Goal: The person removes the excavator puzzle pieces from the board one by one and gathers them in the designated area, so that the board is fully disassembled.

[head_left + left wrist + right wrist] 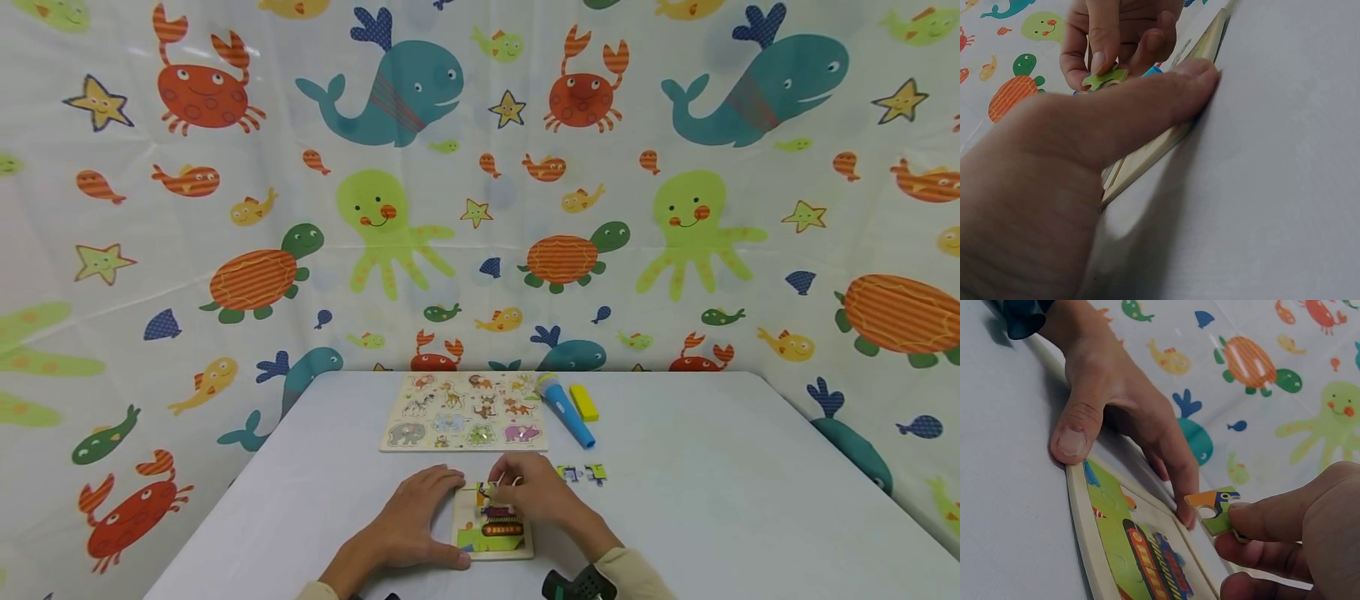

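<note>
A small wooden jigsaw board [491,546] with a tracked vehicle picture lies near the front of the table. My left hand [420,517] spans its left side, thumb on the near corner and fingers along the far left edge. The right hand [534,490] is above the board's upper right part. Between thumb and fingertips it pinches a green and orange jigsaw piece [1219,509], raised off the board in the right wrist view. Lower pieces with a red and black track [1144,556] sit inside the frame; bare wood shows in the upper part.
Two loose jigsaw pieces [595,474] lie right of the board. Behind stands a larger animal peg puzzle [465,433], with a blue toy microphone [568,414] and a yellow block [583,402] on its right. A sea-animal curtain [480,192] hangs behind the white table [720,500].
</note>
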A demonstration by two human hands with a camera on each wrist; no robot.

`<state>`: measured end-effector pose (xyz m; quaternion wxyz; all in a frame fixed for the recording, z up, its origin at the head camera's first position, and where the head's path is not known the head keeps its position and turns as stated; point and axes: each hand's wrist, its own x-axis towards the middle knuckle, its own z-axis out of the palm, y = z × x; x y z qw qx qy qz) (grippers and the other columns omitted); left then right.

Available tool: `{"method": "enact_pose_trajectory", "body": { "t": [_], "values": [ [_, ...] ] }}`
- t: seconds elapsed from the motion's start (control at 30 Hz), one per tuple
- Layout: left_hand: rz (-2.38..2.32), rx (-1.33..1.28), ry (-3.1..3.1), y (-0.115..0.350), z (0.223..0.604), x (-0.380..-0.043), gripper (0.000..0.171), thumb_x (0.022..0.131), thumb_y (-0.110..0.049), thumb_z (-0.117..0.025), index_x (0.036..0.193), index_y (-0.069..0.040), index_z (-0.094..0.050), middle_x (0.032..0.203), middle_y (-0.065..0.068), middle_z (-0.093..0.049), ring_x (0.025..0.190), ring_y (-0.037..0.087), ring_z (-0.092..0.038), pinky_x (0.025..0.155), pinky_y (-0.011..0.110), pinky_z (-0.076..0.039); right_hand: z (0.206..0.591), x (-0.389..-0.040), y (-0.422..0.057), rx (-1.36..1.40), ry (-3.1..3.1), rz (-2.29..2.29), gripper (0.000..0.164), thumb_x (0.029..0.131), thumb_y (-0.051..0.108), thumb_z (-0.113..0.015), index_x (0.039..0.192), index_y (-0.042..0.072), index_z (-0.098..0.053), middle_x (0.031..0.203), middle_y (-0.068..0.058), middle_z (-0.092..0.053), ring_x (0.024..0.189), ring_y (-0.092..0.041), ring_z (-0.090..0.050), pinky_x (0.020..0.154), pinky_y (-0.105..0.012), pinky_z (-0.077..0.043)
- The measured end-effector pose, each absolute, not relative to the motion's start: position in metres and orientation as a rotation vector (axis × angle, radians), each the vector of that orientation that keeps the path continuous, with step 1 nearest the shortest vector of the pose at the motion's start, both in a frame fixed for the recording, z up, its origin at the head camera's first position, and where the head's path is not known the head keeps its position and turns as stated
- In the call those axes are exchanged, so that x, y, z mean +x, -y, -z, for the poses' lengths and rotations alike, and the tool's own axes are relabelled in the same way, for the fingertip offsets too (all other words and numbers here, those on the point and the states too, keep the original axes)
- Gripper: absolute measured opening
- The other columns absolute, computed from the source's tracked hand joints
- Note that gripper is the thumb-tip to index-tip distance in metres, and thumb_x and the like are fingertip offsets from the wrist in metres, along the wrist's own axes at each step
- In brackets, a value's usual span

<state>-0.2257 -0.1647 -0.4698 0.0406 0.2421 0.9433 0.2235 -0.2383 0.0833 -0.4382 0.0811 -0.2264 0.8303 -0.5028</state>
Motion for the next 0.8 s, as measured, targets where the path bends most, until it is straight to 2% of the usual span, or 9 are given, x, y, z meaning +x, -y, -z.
{"method": "enact_pose_trajectory", "body": {
  "t": [0.23,0.53,0.8],
  "values": [
    [-0.671,0.744,-2.897,0.164,0.47,-0.225,0.106,0.065,-0.086,-0.068,0.147,-0.022,-0.05,0.153,-0.001,-0.046,0.148,0.031,-0.033,0.12,0.064,-0.025,0.438,-0.238,-0.091,-0.637,-2.523,1.455,0.009,0.092,0.017,-0.074,0.097,0.012,-0.069,0.083,-0.002,-0.064,0.069,-0.017,-0.058,0.055,-0.028,-0.053],
    [-0.667,0.753,-2.905,0.166,0.47,-0.225,0.107,0.064,-0.086,-0.068,0.147,-0.021,-0.05,0.153,0.0,-0.046,0.148,0.031,-0.033,0.12,0.063,-0.025,0.438,-0.242,-0.103,-0.582,-2.493,1.482,0.01,0.091,0.016,-0.075,0.097,0.01,-0.07,0.079,-0.002,-0.065,0.059,-0.015,-0.054,0.054,-0.027,-0.05],
    [-0.66,0.748,-2.907,0.165,0.473,-0.227,0.108,0.063,-0.087,-0.069,0.147,-0.021,-0.05,0.153,-0.001,-0.047,0.148,0.031,-0.033,0.12,0.063,-0.025,0.437,-0.247,-0.117,-0.507,-2.54,1.455,0.013,0.089,0.015,-0.077,0.097,0.008,-0.071,0.072,-0.001,-0.063,0.056,-0.015,-0.052,0.052,-0.026,-0.047]
  ]
}}
